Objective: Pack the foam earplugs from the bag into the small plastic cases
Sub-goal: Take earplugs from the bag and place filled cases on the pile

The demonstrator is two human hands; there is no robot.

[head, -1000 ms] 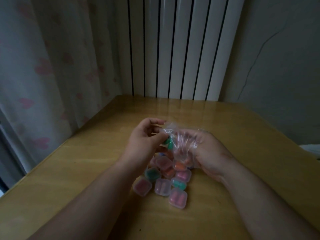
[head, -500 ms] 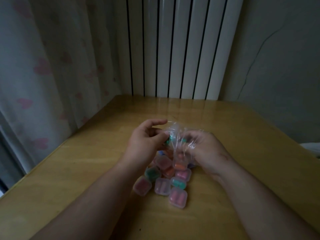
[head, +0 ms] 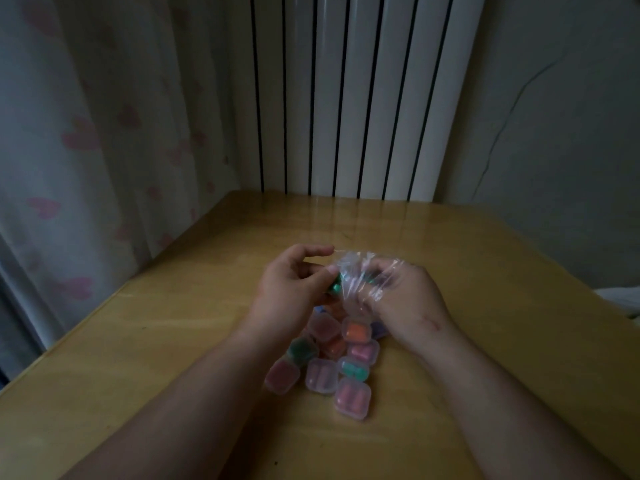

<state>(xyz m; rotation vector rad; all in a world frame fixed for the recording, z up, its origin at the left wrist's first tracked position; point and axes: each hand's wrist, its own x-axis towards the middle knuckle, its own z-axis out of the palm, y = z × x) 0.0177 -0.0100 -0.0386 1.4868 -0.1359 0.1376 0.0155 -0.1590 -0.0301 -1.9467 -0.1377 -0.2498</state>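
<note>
Bag (head: 360,277) — thin clear plastic, crumpled, lifted off the table (head: 173,341). The left hand (head: 291,292) pinches one side and the right hand (head: 408,299) bunches the other; something green shows through at its left edge. Cases (head: 322,327) — small, square, see-through, rounded corners, lids down, heaped touching one another just under the bag. Earplugs (head: 358,332) inside them: pink, orange, green. Nearest case (head: 352,398) holds a pink pair, side by side.

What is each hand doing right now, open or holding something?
Left hand: closed, pinching a small green item at the edge of the clear plastic bag.
Right hand: closed, gripping that bag.
</note>
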